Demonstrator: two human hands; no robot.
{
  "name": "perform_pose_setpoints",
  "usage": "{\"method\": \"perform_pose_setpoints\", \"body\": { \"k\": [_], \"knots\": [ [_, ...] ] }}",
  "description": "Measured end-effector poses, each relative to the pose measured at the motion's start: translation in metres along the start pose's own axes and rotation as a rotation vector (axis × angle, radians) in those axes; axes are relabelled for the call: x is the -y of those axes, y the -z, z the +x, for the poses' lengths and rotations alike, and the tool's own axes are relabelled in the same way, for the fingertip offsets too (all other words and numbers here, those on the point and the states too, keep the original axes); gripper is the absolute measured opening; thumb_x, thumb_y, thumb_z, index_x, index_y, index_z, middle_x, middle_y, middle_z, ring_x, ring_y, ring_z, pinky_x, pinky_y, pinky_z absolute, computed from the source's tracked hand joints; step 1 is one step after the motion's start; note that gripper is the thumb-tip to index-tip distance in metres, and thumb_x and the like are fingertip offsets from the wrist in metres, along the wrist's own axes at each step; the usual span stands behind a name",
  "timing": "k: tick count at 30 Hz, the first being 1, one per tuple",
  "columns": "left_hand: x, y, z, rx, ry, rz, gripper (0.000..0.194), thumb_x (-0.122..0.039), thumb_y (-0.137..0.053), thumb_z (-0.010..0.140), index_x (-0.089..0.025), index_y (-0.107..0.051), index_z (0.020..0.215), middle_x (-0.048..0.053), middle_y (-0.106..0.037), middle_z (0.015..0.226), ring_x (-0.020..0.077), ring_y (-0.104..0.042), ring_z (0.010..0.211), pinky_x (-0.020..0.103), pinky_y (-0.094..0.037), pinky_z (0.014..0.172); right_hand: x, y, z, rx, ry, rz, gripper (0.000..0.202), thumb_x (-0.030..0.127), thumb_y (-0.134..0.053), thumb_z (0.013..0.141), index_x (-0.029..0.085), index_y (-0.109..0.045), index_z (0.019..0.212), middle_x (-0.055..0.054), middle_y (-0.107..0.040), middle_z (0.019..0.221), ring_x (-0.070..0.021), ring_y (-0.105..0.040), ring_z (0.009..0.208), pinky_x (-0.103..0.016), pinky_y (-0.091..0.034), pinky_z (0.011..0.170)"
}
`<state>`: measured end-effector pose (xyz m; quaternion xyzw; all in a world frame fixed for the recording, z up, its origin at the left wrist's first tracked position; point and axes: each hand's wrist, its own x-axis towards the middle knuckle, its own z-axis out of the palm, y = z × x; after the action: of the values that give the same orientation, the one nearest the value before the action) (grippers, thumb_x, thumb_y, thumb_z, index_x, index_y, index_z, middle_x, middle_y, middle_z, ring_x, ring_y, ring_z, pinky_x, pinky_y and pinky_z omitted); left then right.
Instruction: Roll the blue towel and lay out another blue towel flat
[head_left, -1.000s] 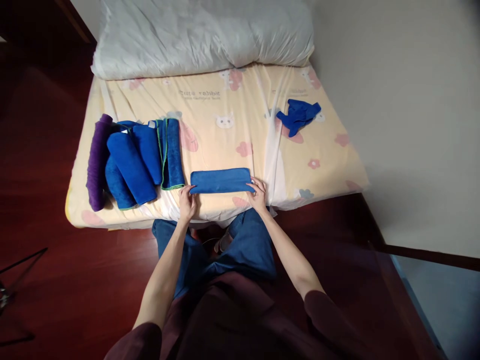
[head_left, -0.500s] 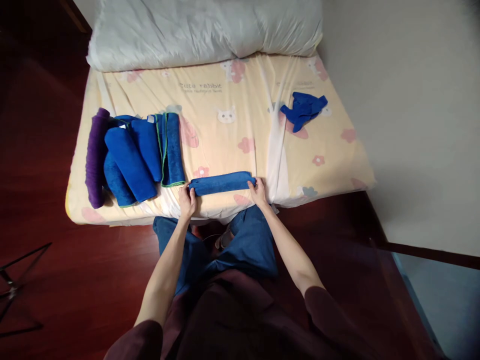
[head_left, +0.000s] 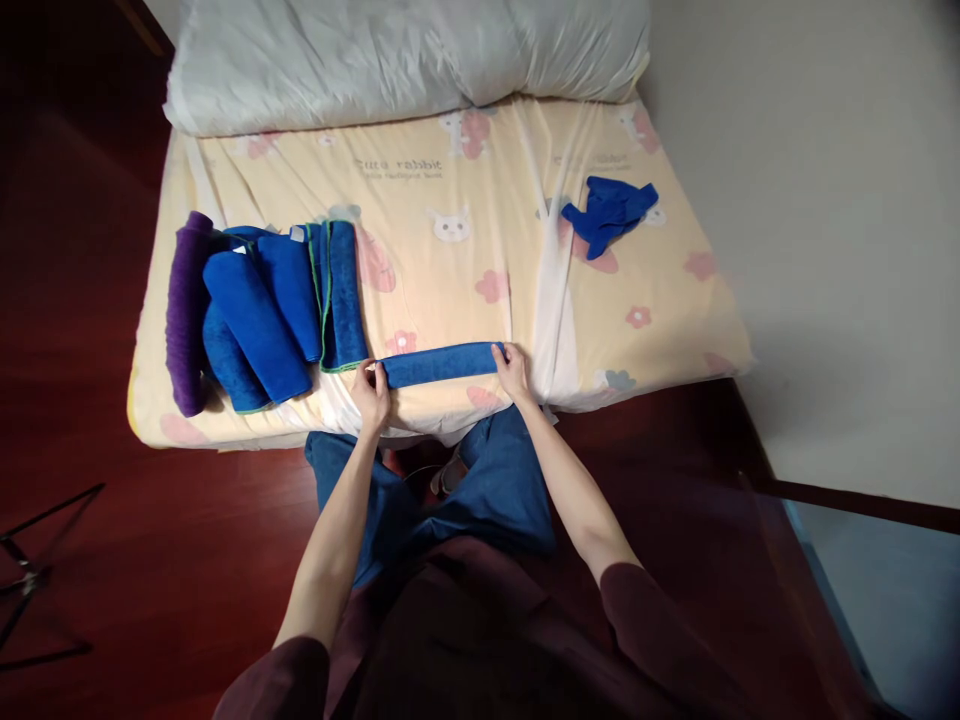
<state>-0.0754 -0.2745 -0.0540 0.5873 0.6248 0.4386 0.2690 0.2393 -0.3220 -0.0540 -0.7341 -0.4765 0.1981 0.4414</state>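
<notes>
A blue towel (head_left: pixel 441 366), folded into a long narrow strip, lies near the front edge of the bed. My left hand (head_left: pixel 371 393) pinches its left end, and my right hand (head_left: pixel 513 374) grips its right end with the thumb on top. Just left of my left hand lies a folded dark blue towel (head_left: pixel 344 295) with green edging. Beyond it are rolled blue towels (head_left: pixel 257 325), partly overlapping, and a purple rolled towel (head_left: pixel 187 315) at the far left.
The bed (head_left: pixel 450 290) has a yellow rabbit-print sheet. At its back lies a large pale grey rolled quilt (head_left: pixel 405 60). A crumpled blue cloth (head_left: pixel 611 213) rests at the right. A wall (head_left: pixel 825 250) stands on the right; a black tripod leg (head_left: pixel 52 510) shows at lower left.
Both hands have shifted slightly on the strip's ends, the right thumb now further over the top. The towel strip stays in nearly the same place and looks flatter.
</notes>
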Motion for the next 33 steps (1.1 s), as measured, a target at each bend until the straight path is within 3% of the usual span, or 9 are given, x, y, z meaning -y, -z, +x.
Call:
{"method": "perform_pose_setpoints", "body": {
  "k": [9,13,16,18,21,23,25,29,33],
  "knots": [
    [-0.007,-0.002,0.001,-0.029,0.022,-0.006,0.03,-0.046,-0.051,0.101,-0.019,-0.063,0.106,0.003,-0.067,0.075,0.0186,-0.065,0.07,0.03,-0.049,0.072,0.008,0.003,0.007,-0.049,-0.026,-0.061,0.051,0.066,-0.056,0.091,0.022,-0.054,0.065,0.002,-0.048,0.057,-0.014,-0.042,0.054,-0.029,-0.036,0.056],
    [-0.012,0.0,0.005,-0.008,0.045,0.012,0.029,-0.046,-0.052,0.101,-0.02,-0.064,0.1,0.005,-0.069,0.079,0.0216,-0.066,0.073,0.034,-0.052,0.075,0.008,0.006,0.012,-0.025,-0.059,-0.076,0.048,0.063,-0.063,0.088,0.022,-0.057,0.063,-0.001,-0.053,0.055,-0.0177,-0.05,0.056,-0.031,-0.043,0.061],
    [-0.019,0.007,0.001,-0.021,-0.04,0.094,0.03,-0.043,-0.049,0.102,-0.018,-0.065,0.108,0.013,-0.07,0.099,0.0274,-0.068,0.094,0.043,-0.052,0.09,0.019,0.009,0.008,-0.088,0.015,-0.122,0.039,0.056,-0.061,0.092,0.018,-0.07,0.086,-0.012,-0.07,0.082,-0.028,-0.063,0.084,-0.041,-0.052,0.083],
    [-0.026,0.011,-0.007,-0.01,-0.18,0.174,0.034,-0.04,-0.047,0.103,-0.016,-0.064,0.121,0.019,-0.066,0.123,0.0317,-0.062,0.119,0.049,-0.046,0.105,0.032,0.008,-0.002,-0.103,0.14,-0.185,0.038,0.048,-0.055,0.098,0.017,-0.071,0.114,-0.019,-0.07,0.119,-0.0336,-0.059,0.116,-0.052,-0.044,0.106],
    [-0.037,0.011,-0.022,0.229,-0.43,0.247,0.041,-0.035,-0.046,0.103,-0.019,-0.058,0.139,0.017,-0.054,0.149,0.0319,-0.046,0.143,0.052,-0.034,0.12,0.052,0.0,-0.023,0.099,0.346,-0.241,0.043,0.038,-0.046,0.103,0.023,-0.06,0.141,-0.012,-0.054,0.151,-0.0316,-0.043,0.144,-0.056,-0.028,0.123],
    [-0.042,0.006,-0.031,0.406,-0.536,0.276,0.048,-0.034,-0.046,0.103,-0.02,-0.052,0.148,0.014,-0.046,0.158,0.0306,-0.037,0.151,0.053,-0.027,0.125,0.059,-0.009,-0.035,0.264,0.451,-0.245,0.046,0.037,-0.046,0.104,0.027,-0.055,0.148,-0.006,-0.049,0.158,-0.0279,-0.037,0.15,-0.053,-0.023,0.127],
    [-0.043,-0.002,-0.035,0.48,-0.567,0.316,0.055,-0.035,-0.045,0.102,-0.017,-0.046,0.154,0.014,-0.036,0.165,0.0307,-0.028,0.156,0.054,-0.021,0.128,0.059,-0.017,-0.042,0.357,0.497,-0.255,0.049,0.037,-0.046,0.104,0.028,-0.05,0.152,-0.004,-0.045,0.161,-0.0256,-0.034,0.154,-0.051,-0.019,0.13],
    [-0.037,-0.01,-0.029,0.481,-0.545,0.372,0.062,-0.036,-0.047,0.101,-0.014,-0.04,0.158,0.015,-0.028,0.168,0.0318,-0.022,0.157,0.054,-0.018,0.129,0.045,-0.022,-0.038,0.345,0.457,-0.289,0.055,0.041,-0.05,0.103,0.026,-0.046,0.156,-0.006,-0.041,0.164,-0.0257,-0.029,0.156,-0.053,-0.016,0.131],
    [-0.031,-0.006,-0.017,0.461,-0.525,0.372,0.067,-0.039,-0.05,0.099,-0.014,-0.037,0.16,0.015,-0.027,0.168,0.0328,-0.022,0.157,0.054,-0.018,0.129,0.032,-0.011,-0.025,0.333,0.432,-0.297,0.062,0.047,-0.058,0.1,0.023,-0.046,0.156,-0.009,-0.039,0.165,-0.0285,-0.029,0.156,-0.056,-0.016,0.131]
  ]
}}
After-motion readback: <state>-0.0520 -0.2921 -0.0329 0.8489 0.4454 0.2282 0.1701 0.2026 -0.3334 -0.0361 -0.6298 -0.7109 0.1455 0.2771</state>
